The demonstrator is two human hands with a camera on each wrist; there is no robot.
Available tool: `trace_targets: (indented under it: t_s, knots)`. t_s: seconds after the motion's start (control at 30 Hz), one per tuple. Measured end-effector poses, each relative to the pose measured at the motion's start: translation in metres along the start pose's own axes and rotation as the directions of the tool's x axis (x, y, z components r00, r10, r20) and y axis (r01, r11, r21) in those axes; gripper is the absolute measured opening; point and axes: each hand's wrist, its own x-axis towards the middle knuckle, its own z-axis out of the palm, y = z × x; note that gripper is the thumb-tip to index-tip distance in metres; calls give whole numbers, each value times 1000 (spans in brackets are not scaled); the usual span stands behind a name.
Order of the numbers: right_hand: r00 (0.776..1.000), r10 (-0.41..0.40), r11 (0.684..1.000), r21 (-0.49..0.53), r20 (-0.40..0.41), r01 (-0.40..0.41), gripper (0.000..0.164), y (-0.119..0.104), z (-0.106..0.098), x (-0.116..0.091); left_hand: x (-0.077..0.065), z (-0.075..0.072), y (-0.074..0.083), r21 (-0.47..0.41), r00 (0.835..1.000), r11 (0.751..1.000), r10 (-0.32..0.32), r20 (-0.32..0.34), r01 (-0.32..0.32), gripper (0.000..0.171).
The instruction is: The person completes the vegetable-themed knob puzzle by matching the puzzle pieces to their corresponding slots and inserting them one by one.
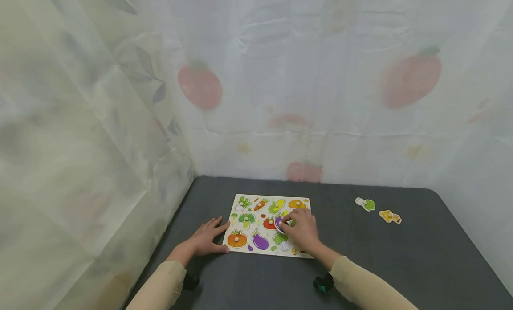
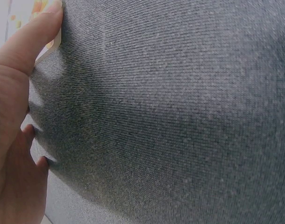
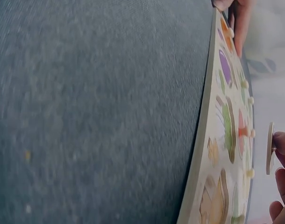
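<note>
A wooden vegetable puzzle board (image 1: pixel 252 213) lies on the dark table. Above it, my right hand (image 1: pixel 301 230) pinches a purple eggplant puzzle piece (image 1: pixel 277 223) between thumb and fingers; the right wrist view shows this piece (image 3: pixel 270 149) edge-on, lifted off the board. At the board's left edge my left hand (image 1: pixel 206 238) rests with fingers spread, its thumb (image 2: pixel 37 35) touching the lower left corner. The eggplant-shaped slot (image 1: pixel 260 241) and the cabbage slot (image 1: pixel 282 242) show no knob. Knobbed pieces such as the pumpkin (image 1: pixel 237 239) and broccoli (image 1: pixel 246 219) sit in the board. My right hand covers the board's right part.
A cabbage piece (image 1: pixel 365 204) and a yellow ginger-like piece (image 1: pixel 390 217) lie apart on the table (image 1: pixel 401 261) to the right. Printed curtains (image 1: pixel 320 100) hang behind the table and along its sides.
</note>
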Motion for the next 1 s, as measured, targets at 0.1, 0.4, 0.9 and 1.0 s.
trace_targets:
  t_s: [0.1,0.4,0.9,1.0]
  knots:
    - [1000,-13,1000,15,10,13,9,-3,5,-1,0,0,0,-1,1000,1000,-2,2,2,96]
    - [996,-84,996,3,1,84,8,-12,21,-5,0,1,-1,-11,1000,1000,1,0,-1,95]
    - [986,-167,986,-4,24,167,8,-24,46,-10,0,0,-1,-9,1000,1000,9,2,-9,94]
    - [983,-179,984,-9,31,180,9,-27,49,-12,0,0,0,-7,1000,1000,5,1,-5,94]
